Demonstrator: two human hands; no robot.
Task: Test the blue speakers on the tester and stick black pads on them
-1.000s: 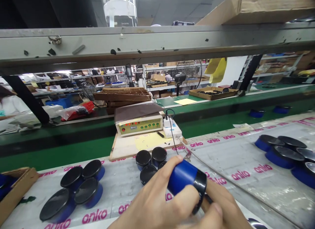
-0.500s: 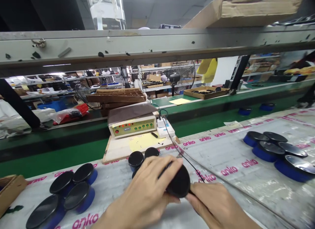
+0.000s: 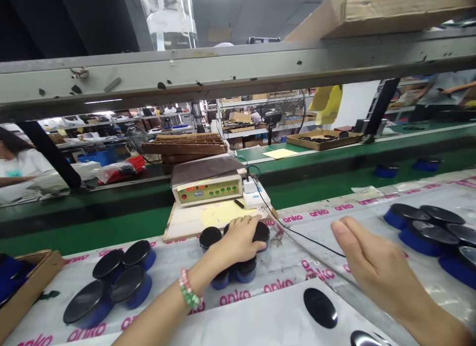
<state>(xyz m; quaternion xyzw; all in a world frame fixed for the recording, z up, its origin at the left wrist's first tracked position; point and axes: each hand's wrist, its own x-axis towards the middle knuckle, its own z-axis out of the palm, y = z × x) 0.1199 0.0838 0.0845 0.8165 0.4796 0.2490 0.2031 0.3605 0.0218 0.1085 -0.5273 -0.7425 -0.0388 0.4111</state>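
My left hand (image 3: 240,241) reaches into the middle cluster of round blue units with black tops. Its fingers and thumb are round one black-topped round unit (image 3: 262,232) at the cluster's right side, and the palm covers part of its neighbours. A bead bracelet circles the left wrist. My right hand (image 3: 379,271) is raised over the table on the right, fingers curled closed. A thin black cable (image 3: 308,241) runs from the white adapter to this hand, and its end is hidden there. Below lies a white sheet (image 3: 238,321) with black ovals (image 3: 320,306) on it.
Similar round units stand at left (image 3: 130,286) and right (image 3: 427,232). A test box with lit buttons (image 3: 208,190) sits on a board behind the cluster. A cardboard box (image 3: 33,291) stands far left. Overhead runs a metal beam (image 3: 223,71). A person (image 3: 22,160) is at far left.
My left hand has moved forward to the middle cluster with the round unit. My right hand has come away from the unit, up and right, with the cable. The white sheet's ovals now show.
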